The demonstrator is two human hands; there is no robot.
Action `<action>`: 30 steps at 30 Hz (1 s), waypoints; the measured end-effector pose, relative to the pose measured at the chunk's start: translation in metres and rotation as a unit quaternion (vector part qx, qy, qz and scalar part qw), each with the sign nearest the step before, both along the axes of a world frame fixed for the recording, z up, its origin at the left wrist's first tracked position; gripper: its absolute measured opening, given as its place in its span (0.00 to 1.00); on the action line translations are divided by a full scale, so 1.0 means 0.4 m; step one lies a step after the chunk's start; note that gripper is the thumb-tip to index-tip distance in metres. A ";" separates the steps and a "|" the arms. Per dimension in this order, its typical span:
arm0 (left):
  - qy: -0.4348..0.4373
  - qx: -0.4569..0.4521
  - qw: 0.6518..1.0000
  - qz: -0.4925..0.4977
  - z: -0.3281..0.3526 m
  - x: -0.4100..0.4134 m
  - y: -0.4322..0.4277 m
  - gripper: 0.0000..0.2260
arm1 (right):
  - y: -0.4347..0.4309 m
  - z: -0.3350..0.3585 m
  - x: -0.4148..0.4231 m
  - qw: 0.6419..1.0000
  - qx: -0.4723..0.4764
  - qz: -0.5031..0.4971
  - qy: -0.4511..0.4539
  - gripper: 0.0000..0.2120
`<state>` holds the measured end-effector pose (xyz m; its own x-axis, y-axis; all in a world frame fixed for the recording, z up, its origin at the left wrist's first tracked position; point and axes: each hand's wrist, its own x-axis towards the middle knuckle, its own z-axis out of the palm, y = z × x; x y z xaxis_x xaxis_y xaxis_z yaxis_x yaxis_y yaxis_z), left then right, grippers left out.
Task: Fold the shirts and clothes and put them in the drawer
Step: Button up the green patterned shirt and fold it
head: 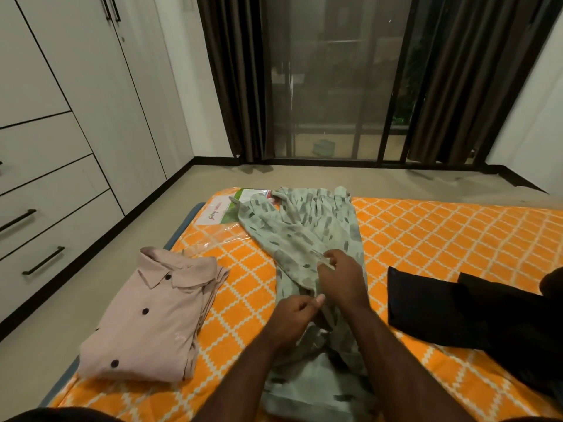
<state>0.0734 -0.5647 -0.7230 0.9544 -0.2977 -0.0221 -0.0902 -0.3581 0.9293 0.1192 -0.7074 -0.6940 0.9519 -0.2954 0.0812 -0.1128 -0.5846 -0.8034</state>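
The left hand (294,312) pinches an edge of the pale green printed shirt (307,239) between thumb and curled fingers, probably to hold the fold line steady. Just beyond it, the right hand (341,277) pinches the same cloth, seemingly to draw a sleeve inward. Left of the fingers lies a folded pink shirt (146,324); to their right, a black garment (463,312). Far left, the drawers (45,226) look closed.

Pink shirt (146,318) matt cloth, glossy dark buttons; green patterned shirt (307,239) soft cloth; plastic wrapper (219,236) upper-centre glossy; bedsheet (426,233) woven.
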 end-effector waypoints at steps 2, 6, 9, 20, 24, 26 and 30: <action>-0.043 0.015 0.996 0.074 -0.002 0.041 0.016 0.20 | 0.014 0.002 0.012 0.999 -0.040 0.032 -0.011 0.17; -0.069 0.048 0.978 0.190 0.002 0.194 0.075 0.15 | 0.022 0.024 0.129 0.990 -0.128 0.055 -0.018 0.17; -0.094 0.089 0.963 0.237 0.002 0.328 0.125 0.08 | 0.041 0.057 0.284 0.986 -0.151 0.064 -0.032 0.15; -0.186 0.264 0.931 0.172 -0.034 0.771 0.044 0.09 | 0.170 0.047 0.796 0.959 -0.268 0.071 0.054 0.18; -0.155 0.255 0.943 0.146 -0.046 0.824 0.035 0.03 | 0.163 -0.016 0.851 0.963 -0.259 0.044 0.058 0.15; -0.170 0.254 0.944 0.122 -0.046 0.826 0.030 0.05 | 0.133 -0.009 0.867 0.979 -0.196 0.017 0.054 0.14; -0.180 0.217 0.952 0.123 -0.006 0.811 -0.023 0.14 | 0.013 0.043 0.917 0.995 -0.020 -0.090 0.040 0.16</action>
